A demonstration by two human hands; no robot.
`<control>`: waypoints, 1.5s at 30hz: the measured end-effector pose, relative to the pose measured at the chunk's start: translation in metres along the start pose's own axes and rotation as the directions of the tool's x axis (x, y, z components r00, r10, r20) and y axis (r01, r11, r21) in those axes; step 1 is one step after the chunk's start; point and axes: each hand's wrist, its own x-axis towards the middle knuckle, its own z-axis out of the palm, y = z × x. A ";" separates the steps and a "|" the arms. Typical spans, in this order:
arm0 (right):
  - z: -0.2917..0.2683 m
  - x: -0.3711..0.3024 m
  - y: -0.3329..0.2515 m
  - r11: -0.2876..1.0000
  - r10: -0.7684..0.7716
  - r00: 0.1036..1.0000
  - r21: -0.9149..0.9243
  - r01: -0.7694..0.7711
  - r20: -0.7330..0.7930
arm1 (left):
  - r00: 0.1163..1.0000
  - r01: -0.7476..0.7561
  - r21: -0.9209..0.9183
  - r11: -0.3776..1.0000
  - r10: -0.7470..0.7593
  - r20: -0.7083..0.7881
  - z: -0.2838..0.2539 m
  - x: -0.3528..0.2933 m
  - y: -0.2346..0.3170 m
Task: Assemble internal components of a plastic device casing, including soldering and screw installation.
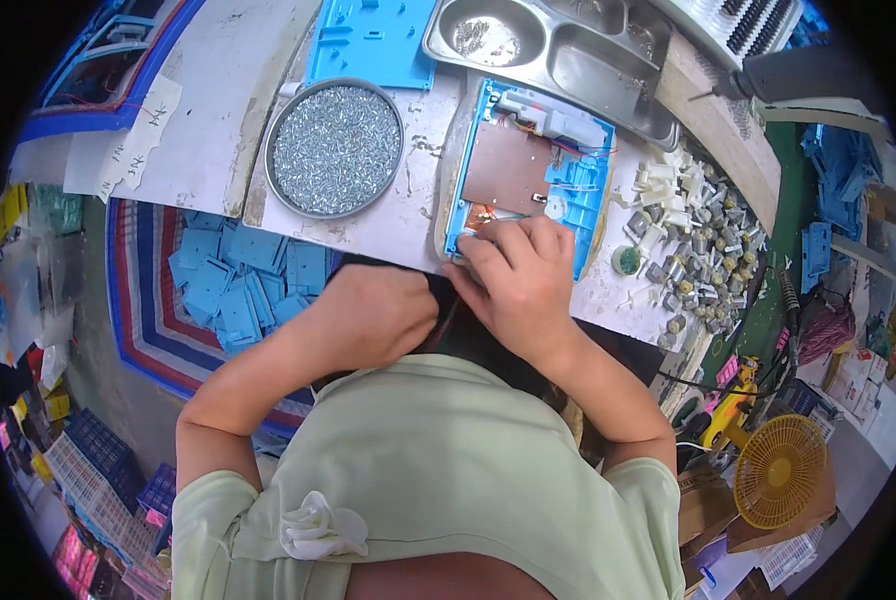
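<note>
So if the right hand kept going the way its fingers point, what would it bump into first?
The right hand points up-left across the blue case it already touches. Going on, it would probably meet the brown board inside first, though depth is hard to judge.

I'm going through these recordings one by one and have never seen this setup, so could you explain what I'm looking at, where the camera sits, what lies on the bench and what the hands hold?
There is no machine here: a person works with two bare hands. The single picture comes from a wide fisheye camera worn on the person's head, looking down, so straight edges bend near the rim.

On the white workbench lies an open blue plastic casing with a brown board inside. The right hand presses its fingers on the casing's near edge. The left hand rests at the bench edge beside it; whether either hand holds anything is hidden.

Around them are a round tin of small screws, a steel compartment tray, a heap of small motors and white parts, and a pile of blue plastic pieces lower left.
</note>
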 end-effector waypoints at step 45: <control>-0.065 0.011 0.091 0.976 -0.083 0.986 0.210 0.052 0.146 | 0.942 -0.027 -0.156 0.987 -0.027 -0.335 -0.007 0.037 -0.026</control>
